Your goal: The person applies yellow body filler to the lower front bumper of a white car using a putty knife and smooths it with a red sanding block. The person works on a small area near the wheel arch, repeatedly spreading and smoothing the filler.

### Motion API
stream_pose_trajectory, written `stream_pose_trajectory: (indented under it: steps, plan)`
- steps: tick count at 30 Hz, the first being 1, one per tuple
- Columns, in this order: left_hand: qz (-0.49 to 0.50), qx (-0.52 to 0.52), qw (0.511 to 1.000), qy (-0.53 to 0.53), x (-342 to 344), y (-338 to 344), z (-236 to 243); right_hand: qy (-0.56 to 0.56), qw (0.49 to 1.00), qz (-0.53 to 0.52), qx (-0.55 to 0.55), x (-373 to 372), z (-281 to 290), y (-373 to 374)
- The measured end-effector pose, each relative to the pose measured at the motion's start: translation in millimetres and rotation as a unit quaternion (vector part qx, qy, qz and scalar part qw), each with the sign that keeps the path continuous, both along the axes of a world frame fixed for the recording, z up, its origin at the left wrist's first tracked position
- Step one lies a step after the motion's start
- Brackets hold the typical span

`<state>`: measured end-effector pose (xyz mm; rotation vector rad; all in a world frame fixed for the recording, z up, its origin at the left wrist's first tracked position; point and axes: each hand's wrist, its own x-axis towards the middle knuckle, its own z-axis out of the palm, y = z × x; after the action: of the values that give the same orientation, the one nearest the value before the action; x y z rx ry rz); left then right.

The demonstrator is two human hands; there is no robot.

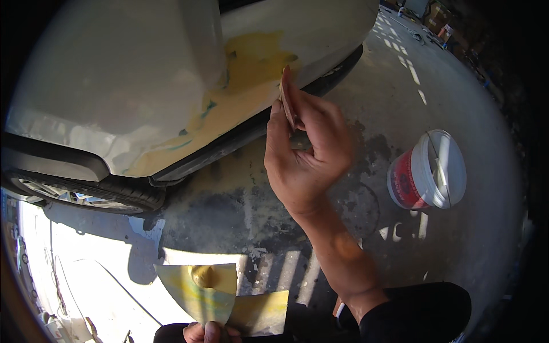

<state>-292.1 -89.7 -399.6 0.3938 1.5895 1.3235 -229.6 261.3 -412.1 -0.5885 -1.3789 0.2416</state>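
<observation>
My right hand (311, 151) pinches a thin, reddish-brown putty spreader (287, 100) between thumb and fingers. The spreader's tip is close to a yellow putty patch (251, 63) on the lower side of a white car body (143, 74); I cannot tell whether they touch. Paler beige filler with blue-green marks runs down toward the wheel. At the lower edge my left hand (210, 332) grips a yellow-stained mixing board (183, 291) with a lump of yellow putty (205, 277) on it. A second yellow-smeared sheet (260, 313) sits beside that board; what supports it is hidden.
A white bucket (426, 168) with a red label and wire handle stands on the stained concrete floor to the right. Below the body runs a black trim strip (229, 143). The car's wheel (86, 194) is at left. Thin cables (123, 288) cross the bright ground at lower left.
</observation>
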Motion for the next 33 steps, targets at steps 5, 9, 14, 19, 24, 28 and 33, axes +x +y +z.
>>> stream_pose_trajectory:
  steps: [5, 9, 14, 19, 24, 28, 33]
  plan:
    - [0.027, 0.017, 0.999, 0.008, 1, 2, 2, -0.006, 1.000, 0.022, -0.003, -16, -13, -12]
    - [0.017, 0.025, 0.999, 0.027, 0, 6, 0, -0.014, 0.998, 0.057, 0.000, -20, -15, -23]
    - [0.023, 0.000, 1.000, 0.019, 2, 10, 2, -0.048, 0.995, 0.078, 0.024, -3, -15, -20]
    - [0.044, -0.022, 0.999, 0.004, 7, 10, 2, -0.019, 1.000, -0.017, 0.005, 28, 4, 3]
    - [0.041, -0.024, 0.999, 0.004, 9, 13, 8, -0.069, 0.995, -0.050, 0.042, 30, 22, 23]
    - [0.050, 0.015, 0.999, 0.000, 9, 9, 3, -0.080, 0.995, -0.027, 0.045, 13, 25, 7]
    - [0.045, 0.029, 0.999, 0.007, 7, 10, 4, -0.055, 0.996, 0.062, -0.013, -3, 26, -25]
